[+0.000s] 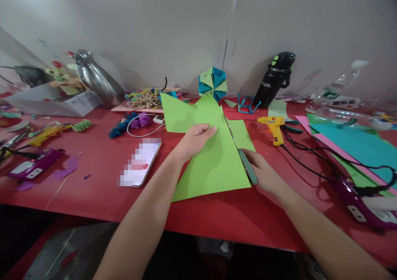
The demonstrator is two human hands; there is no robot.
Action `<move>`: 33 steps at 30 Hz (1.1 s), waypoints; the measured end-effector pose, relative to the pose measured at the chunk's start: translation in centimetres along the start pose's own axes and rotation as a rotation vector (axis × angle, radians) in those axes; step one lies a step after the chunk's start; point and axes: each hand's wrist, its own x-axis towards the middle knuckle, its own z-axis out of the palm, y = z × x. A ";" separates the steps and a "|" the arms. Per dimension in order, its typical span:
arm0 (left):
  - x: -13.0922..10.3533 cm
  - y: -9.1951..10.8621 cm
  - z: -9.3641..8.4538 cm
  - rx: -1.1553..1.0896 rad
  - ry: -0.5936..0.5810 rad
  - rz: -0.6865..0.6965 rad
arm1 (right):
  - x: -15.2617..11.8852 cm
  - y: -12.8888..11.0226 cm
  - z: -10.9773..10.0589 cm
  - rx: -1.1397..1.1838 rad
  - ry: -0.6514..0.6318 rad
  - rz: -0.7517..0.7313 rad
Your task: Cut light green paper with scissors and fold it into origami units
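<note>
A large sheet of bright green paper (214, 164) is held up over the red table, its far part split and folded up to the left. My left hand (197, 139) is closed on the paper's middle, thumb on top and the other fingers partly hidden. Along the sheet's right edge, my right hand (260, 168) grips scissors (247, 167) with grey-green handles. Their blades lie at the paper, pointing away from me. Beyond the blades, another green piece (243, 135) shows at the right.
A phone (141, 164) lies left of my arm. To the right are a yellow glue gun (272, 127) with its cord, coloured sheets (356, 135) and a purple power strip (356, 205). A black bottle (274, 81) and a folded-paper ball (213, 83) stand at the back.
</note>
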 end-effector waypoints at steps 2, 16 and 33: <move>0.0 -0.1 0.1 0.000 -0.004 -0.001 | 0.0 -0.1 0.1 0.015 0.004 0.005; 0.2 0.1 -0.1 0.007 0.045 0.011 | -0.3 -1.1 0.3 -0.024 0.055 0.036; 0.0 0.0 0.0 0.039 0.000 -0.017 | -0.3 -1.0 0.3 -0.007 0.057 0.021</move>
